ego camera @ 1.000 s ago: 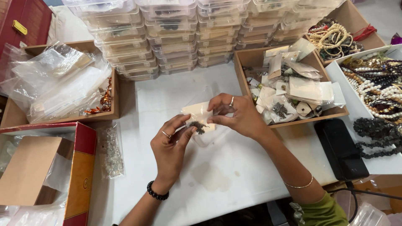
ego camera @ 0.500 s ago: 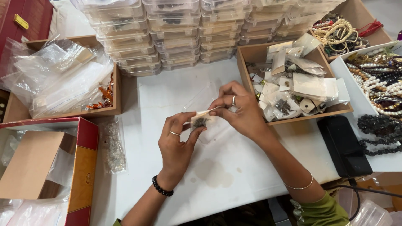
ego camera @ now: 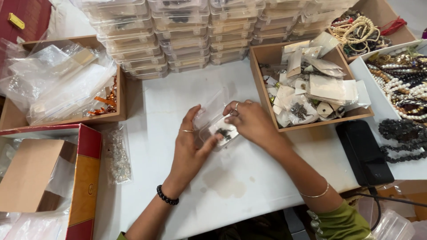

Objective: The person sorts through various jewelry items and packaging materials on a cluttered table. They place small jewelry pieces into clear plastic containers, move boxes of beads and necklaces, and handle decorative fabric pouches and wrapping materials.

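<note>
A small clear plastic box [ego camera: 217,125] with its lid tipped up lies on the white table [ego camera: 178,93] between my hands. Inside it sits a pale card carrying a dark piece of jewellery [ego camera: 223,132]. My left hand [ego camera: 189,149], with a ring and a black bead bracelet, grips the box's near left side, thumb on its front edge. My right hand [ego camera: 251,122], ringed and with a thin bangle at the wrist, holds the box's right side with fingertips over the card.
Stacks of clear lidded boxes [ego camera: 187,31] line the far edge. A wooden tray of carded jewellery [ego camera: 311,84] stands right, a tray of plastic bags [ego camera: 58,80] left. A red carton [ego camera: 84,178], a bag of beads [ego camera: 118,153], a black case [ego camera: 364,153] and bead necklaces [ego camera: 400,84] lie around.
Earlier both hands held the carded jewellery up above the table. Now they are lowered, and the card lies inside the open clear box on the table.
</note>
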